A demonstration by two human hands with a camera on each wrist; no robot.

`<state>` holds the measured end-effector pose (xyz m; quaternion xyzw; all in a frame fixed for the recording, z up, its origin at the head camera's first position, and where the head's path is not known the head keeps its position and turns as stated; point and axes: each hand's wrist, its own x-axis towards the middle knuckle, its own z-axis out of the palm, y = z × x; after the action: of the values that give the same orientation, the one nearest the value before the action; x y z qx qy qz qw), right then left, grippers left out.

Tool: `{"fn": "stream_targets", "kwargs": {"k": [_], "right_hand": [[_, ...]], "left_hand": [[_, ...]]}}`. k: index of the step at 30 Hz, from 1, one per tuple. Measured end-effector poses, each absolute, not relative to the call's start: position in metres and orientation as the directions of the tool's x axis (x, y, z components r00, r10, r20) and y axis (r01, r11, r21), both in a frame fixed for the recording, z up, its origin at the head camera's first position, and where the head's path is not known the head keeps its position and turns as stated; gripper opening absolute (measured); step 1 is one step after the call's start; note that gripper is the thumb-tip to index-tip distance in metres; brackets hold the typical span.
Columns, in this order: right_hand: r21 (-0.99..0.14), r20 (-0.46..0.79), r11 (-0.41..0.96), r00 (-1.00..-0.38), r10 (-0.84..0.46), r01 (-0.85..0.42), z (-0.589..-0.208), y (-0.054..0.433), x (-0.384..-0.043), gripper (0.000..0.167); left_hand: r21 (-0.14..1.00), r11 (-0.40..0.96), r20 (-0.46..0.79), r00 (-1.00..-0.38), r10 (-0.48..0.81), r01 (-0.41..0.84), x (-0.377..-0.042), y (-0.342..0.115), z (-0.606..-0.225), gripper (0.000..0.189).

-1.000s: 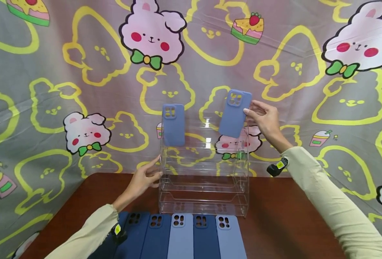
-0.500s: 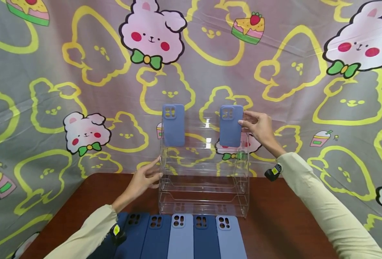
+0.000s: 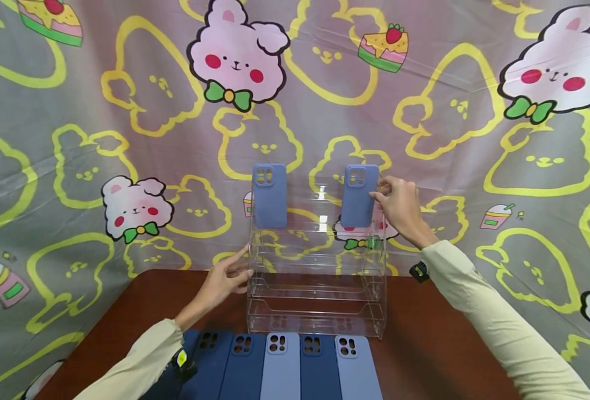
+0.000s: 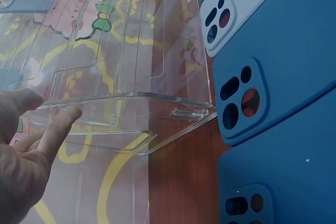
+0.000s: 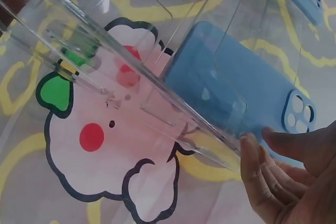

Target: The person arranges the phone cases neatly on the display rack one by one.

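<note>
A clear acrylic display rack (image 3: 315, 305) with several tiers stands on the table. My right hand (image 3: 401, 210) pinches the right edge of a light blue phone case (image 3: 359, 203) upright in the top tier's right side. In the right wrist view, the case (image 5: 226, 80) sits behind the clear front lip, with thumb and fingers at its edge near the camera cutout. Another light blue phone case (image 3: 270, 203) stands at the top tier's left. My left hand (image 3: 222, 283) touches the rack's left side, its fingers (image 4: 60, 129) fairly straight against the clear edge.
Several dark blue and light blue phone cases (image 3: 282, 372) lie in a row in front of the rack. The brown table (image 3: 440, 333) extends to both sides. A cartoon-patterned cloth (image 3: 320, 122) hangs behind the rack.
The right hand has lowered the tilted phone case into the top tier's right side, where it now stands upright, slightly further right than half a second ago. The left hand has stayed at the rack.
</note>
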<state>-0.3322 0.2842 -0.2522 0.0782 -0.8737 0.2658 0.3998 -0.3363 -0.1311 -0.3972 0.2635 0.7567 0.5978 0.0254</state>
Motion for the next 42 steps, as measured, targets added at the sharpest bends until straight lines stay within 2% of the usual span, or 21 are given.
{"fn": "stream_targets", "kwargs": {"k": [9,13,21,32,42], "right_hand": [[-0.341,0.799,0.872,-0.597,0.072,-0.351,-0.248,0.286,-0.331,0.030],[-0.339,0.810,0.867,-0.582,0.073,-0.364,-0.250,0.289,-0.330,0.028],[-0.351,0.772,0.845,-0.636,0.017,-0.404,-0.264,0.294,-0.318,0.025],[-0.306,0.800,0.845,-0.599,-0.022,-0.439,-0.298,0.296,-0.293,0.020],[-0.298,0.773,0.855,-0.633,-0.044,-0.423,-0.336,0.297,-0.263,0.016]], "left_hand": [[0.921,0.157,0.267,-0.870,0.414,0.357,-0.334,-0.131,-0.394,0.071],[0.920,0.158,0.267,-0.869,0.416,0.358,-0.334,-0.130,-0.394,0.071],[0.919,0.159,0.274,-0.874,0.402,0.361,-0.331,-0.131,-0.397,0.070],[0.921,0.134,0.298,-0.882,0.365,0.366,-0.336,-0.128,-0.400,0.069],[0.936,0.121,0.263,-0.882,0.391,0.332,-0.333,-0.127,-0.400,0.074]]}}
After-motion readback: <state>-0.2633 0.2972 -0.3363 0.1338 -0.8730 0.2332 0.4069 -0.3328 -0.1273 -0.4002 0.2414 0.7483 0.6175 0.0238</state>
